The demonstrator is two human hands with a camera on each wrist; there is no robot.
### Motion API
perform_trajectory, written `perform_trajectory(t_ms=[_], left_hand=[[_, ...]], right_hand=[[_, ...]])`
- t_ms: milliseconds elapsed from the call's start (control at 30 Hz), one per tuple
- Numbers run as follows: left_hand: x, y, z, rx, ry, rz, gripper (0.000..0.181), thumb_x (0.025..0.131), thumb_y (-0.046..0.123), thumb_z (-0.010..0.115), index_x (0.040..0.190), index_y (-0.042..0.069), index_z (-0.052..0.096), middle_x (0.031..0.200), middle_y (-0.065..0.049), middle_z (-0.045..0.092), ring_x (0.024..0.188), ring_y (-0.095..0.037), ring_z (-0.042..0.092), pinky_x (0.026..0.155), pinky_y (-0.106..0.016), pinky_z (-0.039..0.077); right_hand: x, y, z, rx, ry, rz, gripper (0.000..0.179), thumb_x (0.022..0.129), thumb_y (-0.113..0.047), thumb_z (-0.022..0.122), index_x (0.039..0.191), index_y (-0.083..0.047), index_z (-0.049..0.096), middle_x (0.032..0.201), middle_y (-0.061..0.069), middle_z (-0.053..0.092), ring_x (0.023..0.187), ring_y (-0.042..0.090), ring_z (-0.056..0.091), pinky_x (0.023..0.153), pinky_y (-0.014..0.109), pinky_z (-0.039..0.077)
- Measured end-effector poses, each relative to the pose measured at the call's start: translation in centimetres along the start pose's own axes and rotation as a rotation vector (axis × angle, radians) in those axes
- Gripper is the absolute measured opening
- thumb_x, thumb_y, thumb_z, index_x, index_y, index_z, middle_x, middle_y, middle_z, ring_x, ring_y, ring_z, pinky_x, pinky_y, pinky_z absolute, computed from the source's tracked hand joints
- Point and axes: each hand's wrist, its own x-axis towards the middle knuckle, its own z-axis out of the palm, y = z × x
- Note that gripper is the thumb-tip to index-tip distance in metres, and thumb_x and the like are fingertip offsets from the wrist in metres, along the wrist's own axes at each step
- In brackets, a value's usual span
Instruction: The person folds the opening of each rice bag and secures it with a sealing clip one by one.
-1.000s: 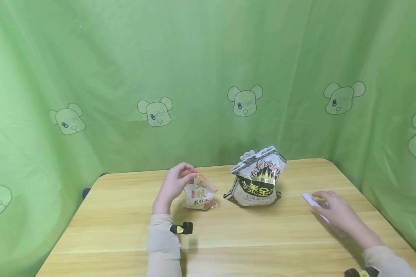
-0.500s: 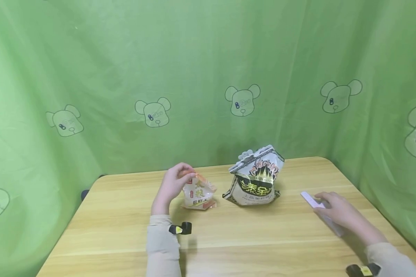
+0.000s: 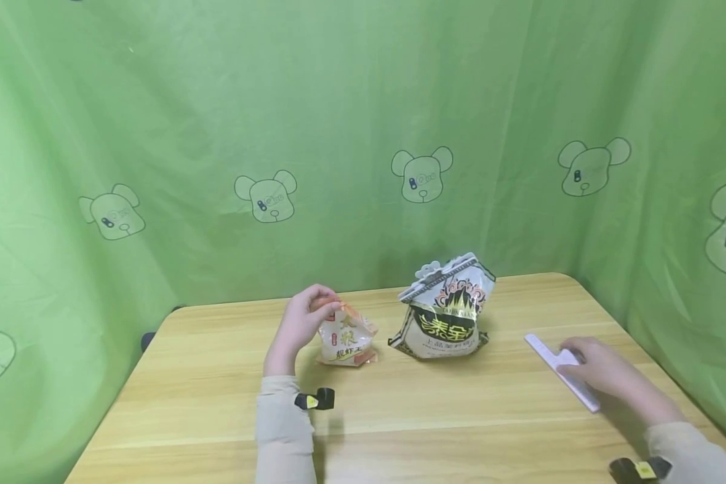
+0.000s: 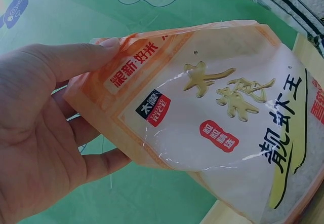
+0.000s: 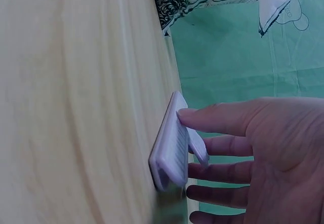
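Note:
My left hand (image 3: 302, 323) pinches the top corner of a small rice bag (image 3: 343, 339), white with orange edges, which stands on the table. In the left wrist view, the thumb lies on the front of the rice bag (image 4: 217, 102) and the fingers are behind it. To the right, my right hand (image 3: 601, 370) holds a long pale lilac bag clip (image 3: 544, 353) at its middle. The right wrist view shows the thumb on the bag clip (image 5: 174, 138) and the fingers by its raised handle; whether it touches the table, I cannot tell.
A larger rice bag (image 3: 444, 329), white and black, stands between the hands, with a pale clip (image 3: 444, 275) across its folded top. The wooden table (image 3: 399, 417) ends at a green curtain (image 3: 339, 101) at the back and sides.
My right hand has shifted slightly right along the bag clip, and more of the clip and its handle now shows. The left hand and both bags stay as they were.

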Motion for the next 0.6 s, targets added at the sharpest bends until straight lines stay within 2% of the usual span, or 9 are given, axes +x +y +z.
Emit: perform_trajectory(t_ms=[200,367,467,600], left_hand=[[-0.08,0.3,0.05,-0.031,0.002,0.002,0.02,0.091,0.018,0.067,0.106,0.005,0.064,0.109,-0.015,0.073,0.1,-0.03,0.07,0.085,-0.038,0.059],[-0.18,0.41,-0.02,-0.009,0.007,0.004,0.019,0.091,0.02,0.067,0.105,0.007,0.064,0.109,-0.012,0.073,0.102,-0.026,0.07,0.087,-0.037,0.058],[-0.21,0.4,-0.05,0.007,0.005,0.01,0.018,0.091,0.02,0.067,0.105,0.008,0.065,0.109,-0.011,0.073,0.103,-0.024,0.07,0.088,-0.037,0.058],[-0.22,0.33,-0.07,0.016,0.002,0.013,0.017,0.092,0.019,0.067,0.104,0.009,0.065,0.109,-0.01,0.073,0.104,-0.024,0.07,0.089,-0.037,0.058]], right_hand=[[0.07,0.01,-0.28,-0.014,-0.004,0.019,0.047,0.079,-0.02,0.076,0.108,0.013,0.06,0.097,0.029,0.066,0.085,0.04,0.062,0.076,0.06,0.05],[0.04,-0.34,-0.23,-0.019,0.013,0.021,0.041,0.078,-0.019,0.076,0.105,0.009,0.061,0.091,0.021,0.068,0.08,0.032,0.062,0.072,0.054,0.052],[0.03,-0.63,-0.3,-0.024,0.019,0.026,0.041,0.077,-0.017,0.077,0.105,0.008,0.061,0.09,0.02,0.067,0.08,0.032,0.062,0.072,0.054,0.052],[0.03,-0.86,-0.4,-0.028,0.019,0.036,0.042,0.076,-0.017,0.077,0.107,0.007,0.061,0.095,0.027,0.066,0.084,0.041,0.062,0.073,0.059,0.05]])
